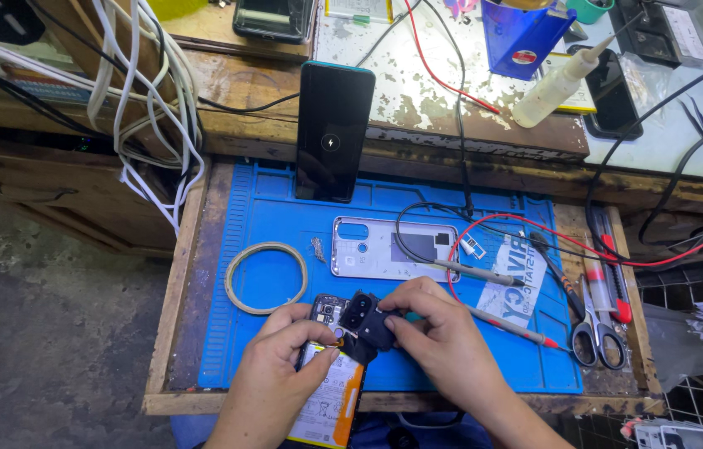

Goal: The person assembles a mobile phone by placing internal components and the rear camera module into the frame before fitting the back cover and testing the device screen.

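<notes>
Hands work at the near edge of the blue mat (285, 212). The left hand (285, 349) clasps the opened phone (330, 391), fingers closed around it. The right hand (434, 328) pinches the black camera cover (368, 320) with 2 fingertips. A pull too strong may bend this thin part, or the nearby probes (501, 320) may be knocked.

On the work mat (268, 208), the tape ring (266, 277) lies left of centre, the phone back cover (372, 248) at centre, the scissors (599, 337) at right; a standing phone (335, 131) leans behind, upper centre.
</notes>
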